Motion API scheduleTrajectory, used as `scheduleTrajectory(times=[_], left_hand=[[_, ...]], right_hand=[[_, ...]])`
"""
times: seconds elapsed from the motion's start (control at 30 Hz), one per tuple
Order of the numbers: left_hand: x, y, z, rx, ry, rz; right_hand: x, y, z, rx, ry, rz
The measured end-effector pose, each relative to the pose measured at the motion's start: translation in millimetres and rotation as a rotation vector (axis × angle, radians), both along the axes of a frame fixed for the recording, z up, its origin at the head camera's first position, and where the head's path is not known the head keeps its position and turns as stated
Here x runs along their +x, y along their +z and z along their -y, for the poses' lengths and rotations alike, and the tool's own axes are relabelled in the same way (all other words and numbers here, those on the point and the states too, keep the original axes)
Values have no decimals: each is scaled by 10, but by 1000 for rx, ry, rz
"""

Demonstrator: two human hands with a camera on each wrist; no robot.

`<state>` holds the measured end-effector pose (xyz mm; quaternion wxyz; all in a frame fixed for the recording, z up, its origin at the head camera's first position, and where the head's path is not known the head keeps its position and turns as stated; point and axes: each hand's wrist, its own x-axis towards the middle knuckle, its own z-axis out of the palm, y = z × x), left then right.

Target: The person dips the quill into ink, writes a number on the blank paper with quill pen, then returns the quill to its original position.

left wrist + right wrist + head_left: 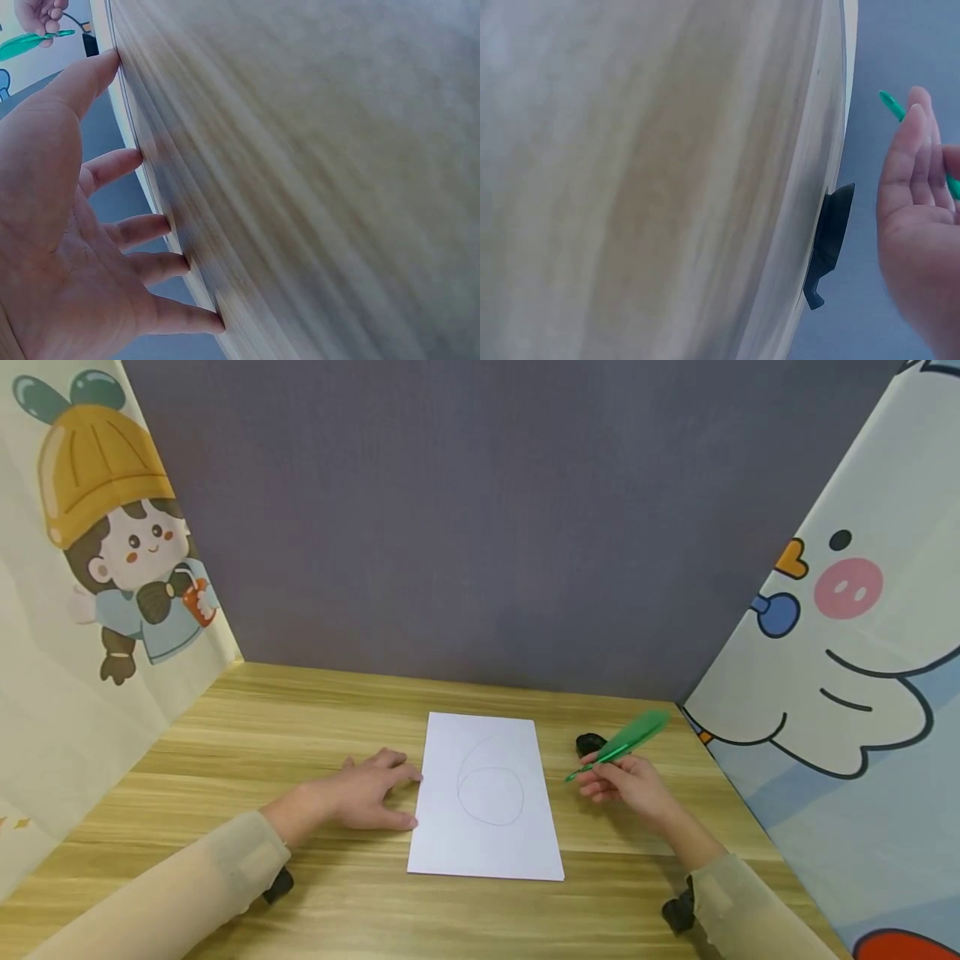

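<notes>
A white sheet of paper (pixel 442 852) lies on the wooden table, bearing a thin pencil-like line that forms a loop with a curve rising from its upper left. My left hand (pixel 367 793) rests at the sheet's left edge, fingers spread, with thumb and fingertips pressing down in the left wrist view. To the right of the sheet, my right hand (pixel 626 787) pinches a green feather pen (pixel 633 735) above the table. Its tip points left toward the paper, apart from it. In the right wrist view, the curled fingers partly hide the pen (pixel 891 105).
Just beyond my right hand stands a small black object (pixel 590 743), seen side-on in the right wrist view; its kind is unclear. A dark grey panel (pixel 465 527) rises behind the table (pixel 300 718). Cartoon-printed panels border both sides.
</notes>
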<state>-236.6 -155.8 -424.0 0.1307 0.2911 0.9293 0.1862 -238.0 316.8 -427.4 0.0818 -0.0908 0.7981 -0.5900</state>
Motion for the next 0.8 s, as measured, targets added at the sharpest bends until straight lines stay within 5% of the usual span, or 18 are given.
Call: scheduleTrajectory(times=[0.33,0.6,0.8], left_hand=[[14,1,2,-2,-1,-2],[55,30,-8,-4,4,1],[71,34,-15,-4,6,-3]], right_hand=[[-16,34,7,43,-31,-58],[-8,57,-36,140,72,-182],[19,63,-80,112,111,-162]])
